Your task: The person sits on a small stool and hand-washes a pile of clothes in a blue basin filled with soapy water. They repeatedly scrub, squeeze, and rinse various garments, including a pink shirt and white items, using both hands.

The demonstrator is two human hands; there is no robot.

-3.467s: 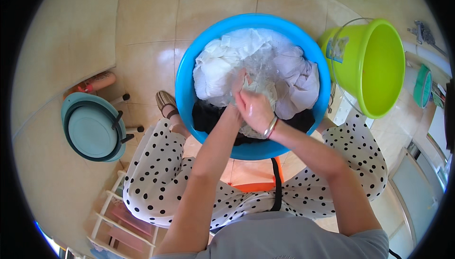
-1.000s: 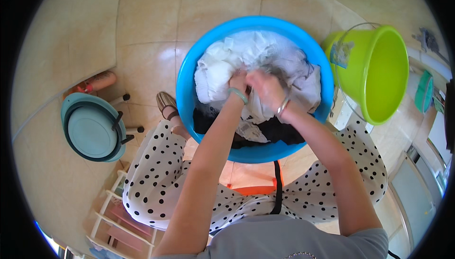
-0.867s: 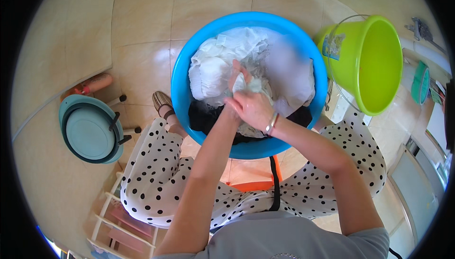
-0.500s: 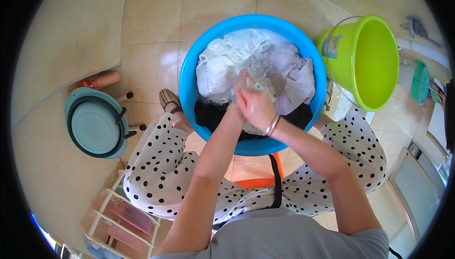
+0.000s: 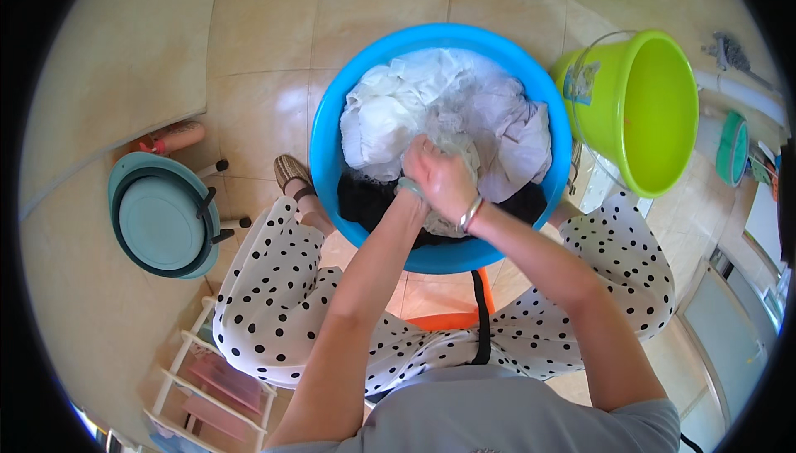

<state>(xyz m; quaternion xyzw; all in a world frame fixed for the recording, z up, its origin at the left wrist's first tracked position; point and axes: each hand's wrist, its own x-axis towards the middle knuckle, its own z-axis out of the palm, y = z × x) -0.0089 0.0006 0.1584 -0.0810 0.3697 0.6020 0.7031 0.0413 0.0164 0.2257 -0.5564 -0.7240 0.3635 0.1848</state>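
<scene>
My right hand (image 5: 448, 184), with a silver bangle at its wrist, is closed and pressed against my left hand (image 5: 417, 159), which wears a pale green bangle. The right hand hides most of the left one's fingers. Both grip a wet pale cloth (image 5: 441, 225), seen below and beyond the hands. They work over a blue basin (image 5: 327, 113) holding water and laundry. White cloth (image 5: 373, 117) lies at the basin's far left and light grey-lilac cloth (image 5: 518, 133) at its right. Black cloth (image 5: 365, 202) lies nearer me, under my wrists.
A lime-green bucket (image 5: 601, 125) with a wire handle stands tilted right of the basin. At the left are a folding teal basin (image 5: 162, 216) and a pink bottle (image 5: 178, 136). A white rack (image 5: 186, 370) stands lower left. An orange seat (image 5: 439, 321) shows between my legs.
My joined hands have shifted slightly down toward me, and the right hand now covers more of the left. The left wrist's bangle shows more clearly. The laundry stays about where it was.
</scene>
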